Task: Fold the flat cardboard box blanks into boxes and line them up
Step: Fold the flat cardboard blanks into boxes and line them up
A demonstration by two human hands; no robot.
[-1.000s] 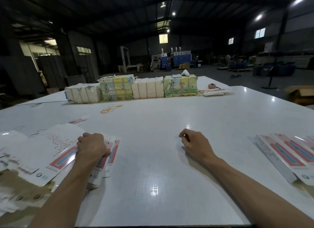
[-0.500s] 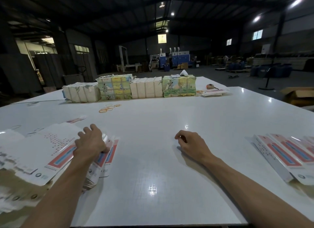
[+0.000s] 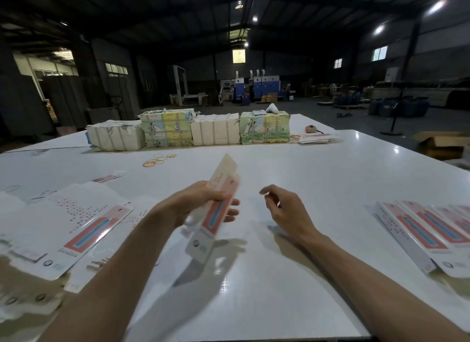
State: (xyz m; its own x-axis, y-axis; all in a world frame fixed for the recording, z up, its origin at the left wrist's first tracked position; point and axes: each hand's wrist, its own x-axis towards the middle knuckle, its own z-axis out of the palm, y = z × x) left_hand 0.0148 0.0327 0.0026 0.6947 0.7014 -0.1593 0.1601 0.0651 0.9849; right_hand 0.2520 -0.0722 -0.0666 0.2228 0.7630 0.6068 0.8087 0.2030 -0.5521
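Left hand [image 3: 195, 201] is raised above the desk [image 3: 279, 278] at mid-frame and grips one box blank [image 3: 216, 215], with the thumb on the near face and the fingers behind it. The blank is clear of the desk surface and tilted, its upper end pointing away from the person and its lower tab end hanging toward the near edge. It is motion-blurred, so the state of its creases cannot be determined. Right hand [image 3: 284, 209] hovers just to the right of the blank, apart from it, with the fingers loosely curled and nothing in them. The pile of flat blanks [image 3: 76, 227] lies spread on the left side of the desk, printed faces up and overlapping, and reaches the left and near edges. A row of folded boxes [image 3: 419, 229] lies along the right side, set side by side with red and blue panels up and running out of frame. Across the far side of the desk stand four wrapped bundles [image 3: 190, 130], touching in a line, two plain white and two with coloured print. Loose rubber bands [image 3: 157, 159] lie in front of them. A small stack of cards [image 3: 315, 138] rests just beside the rightmost bundle. A brown carton [image 3: 442, 143] sits on the floor beyond the right edge of the desk.
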